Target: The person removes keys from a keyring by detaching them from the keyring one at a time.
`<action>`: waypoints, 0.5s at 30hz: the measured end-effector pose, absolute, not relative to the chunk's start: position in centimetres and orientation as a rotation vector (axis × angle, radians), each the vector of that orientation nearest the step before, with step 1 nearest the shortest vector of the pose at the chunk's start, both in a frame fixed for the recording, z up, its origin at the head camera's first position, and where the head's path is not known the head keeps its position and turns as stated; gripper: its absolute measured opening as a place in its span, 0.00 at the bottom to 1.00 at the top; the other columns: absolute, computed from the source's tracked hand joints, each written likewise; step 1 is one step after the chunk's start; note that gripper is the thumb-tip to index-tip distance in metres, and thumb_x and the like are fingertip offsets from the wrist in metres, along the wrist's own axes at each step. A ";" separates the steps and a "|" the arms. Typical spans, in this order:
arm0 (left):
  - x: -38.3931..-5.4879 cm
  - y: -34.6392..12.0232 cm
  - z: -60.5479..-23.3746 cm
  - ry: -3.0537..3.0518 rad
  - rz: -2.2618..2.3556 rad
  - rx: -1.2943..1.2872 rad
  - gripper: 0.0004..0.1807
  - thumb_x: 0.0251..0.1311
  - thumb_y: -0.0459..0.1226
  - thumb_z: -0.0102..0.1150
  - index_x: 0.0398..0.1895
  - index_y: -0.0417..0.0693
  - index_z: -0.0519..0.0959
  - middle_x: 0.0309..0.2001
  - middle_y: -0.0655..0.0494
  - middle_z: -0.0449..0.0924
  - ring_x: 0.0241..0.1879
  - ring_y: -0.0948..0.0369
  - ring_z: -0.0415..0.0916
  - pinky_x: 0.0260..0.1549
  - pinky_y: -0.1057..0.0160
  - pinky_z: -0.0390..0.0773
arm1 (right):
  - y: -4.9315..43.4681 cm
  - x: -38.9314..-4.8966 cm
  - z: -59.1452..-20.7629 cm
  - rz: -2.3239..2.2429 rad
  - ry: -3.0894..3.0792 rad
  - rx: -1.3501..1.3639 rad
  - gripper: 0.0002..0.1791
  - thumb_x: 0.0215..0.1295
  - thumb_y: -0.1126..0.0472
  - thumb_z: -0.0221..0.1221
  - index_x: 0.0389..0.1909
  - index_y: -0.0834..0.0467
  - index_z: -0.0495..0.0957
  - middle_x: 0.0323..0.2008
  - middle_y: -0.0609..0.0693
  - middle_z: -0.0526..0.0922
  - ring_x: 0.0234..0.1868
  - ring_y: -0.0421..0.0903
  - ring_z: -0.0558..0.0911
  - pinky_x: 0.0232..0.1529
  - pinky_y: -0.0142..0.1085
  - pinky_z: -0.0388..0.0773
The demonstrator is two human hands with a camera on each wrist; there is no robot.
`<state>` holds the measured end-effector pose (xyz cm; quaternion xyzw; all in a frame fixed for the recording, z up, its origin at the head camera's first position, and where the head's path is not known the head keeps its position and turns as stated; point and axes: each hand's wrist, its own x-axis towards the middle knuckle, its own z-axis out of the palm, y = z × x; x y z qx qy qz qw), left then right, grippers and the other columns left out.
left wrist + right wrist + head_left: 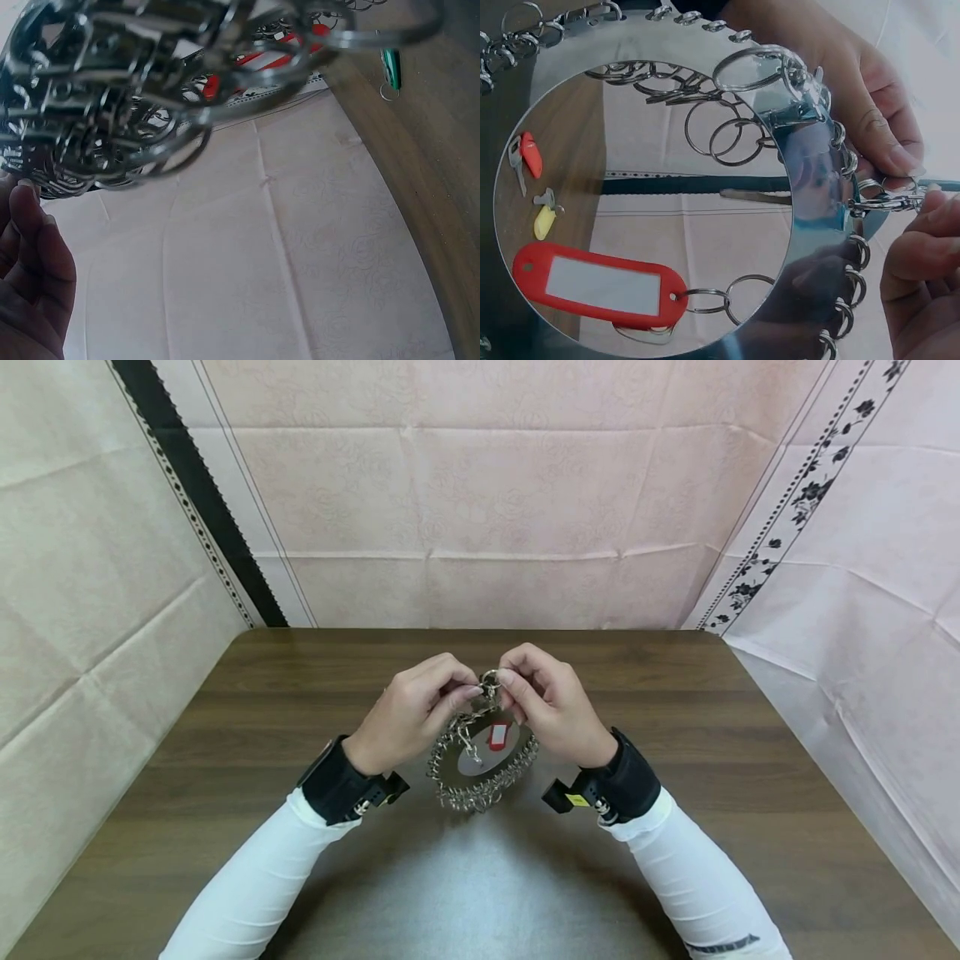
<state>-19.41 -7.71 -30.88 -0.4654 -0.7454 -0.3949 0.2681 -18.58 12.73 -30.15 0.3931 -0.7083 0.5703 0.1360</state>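
A wide, flat metal hoop (pixel 480 796), edged with small rings and clips, hangs between my hands over the table. My left hand (pixel 416 706) pinches at the top with thumb and forefinger. Opposite it, the right hand (pixel 553 710) pinches a small metal clasp (pixel 891 202) and ring at the same spot. The fingertips of both hands nearly meet there. A red key tag (pixel 592 283) with a white label shows in the hoop's opening, attached to split rings (pixel 739 300). In the left wrist view the blurred metal rings (pixel 180 82) cover much of the hand's work.
Through the opening, the right wrist view shows a red-headed key (pixel 526 159) and a yellow-headed one (pixel 544 216). A green piece with a ring (pixel 391 71) appears in the left wrist view. Beneath is a brown wooden table (pixel 225 760), with pale patterned cloth (pixel 525 493) behind it.
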 end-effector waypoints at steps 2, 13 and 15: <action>-19.5 -7.7 -30.9 -2.014 -1.069 -1.257 0.02 0.64 0.34 0.56 0.36 0.44 0.75 0.32 0.58 0.74 0.32 0.68 0.72 0.29 0.72 0.74 | 12.7 -18.6 -30.2 1.664 -2.043 1.131 0.03 0.71 0.68 0.49 0.37 0.64 0.70 0.22 0.53 0.72 0.17 0.43 0.69 0.17 0.34 0.68; -19.5 -7.3 -31.0 -2.051 -1.116 -1.192 0.05 0.65 0.39 0.56 0.36 0.46 0.76 0.30 0.60 0.71 0.28 0.68 0.67 0.22 0.64 0.71 | 12.7 -18.5 -30.2 1.691 -2.029 1.142 0.03 0.70 0.69 0.49 0.38 0.65 0.69 0.22 0.53 0.72 0.18 0.43 0.68 0.16 0.33 0.67; -19.5 -7.2 -31.0 -2.055 -1.132 -1.185 0.05 0.65 0.39 0.56 0.36 0.46 0.76 0.29 0.60 0.71 0.28 0.67 0.67 0.23 0.64 0.71 | 12.6 -18.4 -30.3 1.695 -2.028 1.150 0.03 0.70 0.69 0.49 0.37 0.65 0.69 0.23 0.53 0.72 0.18 0.43 0.69 0.16 0.34 0.66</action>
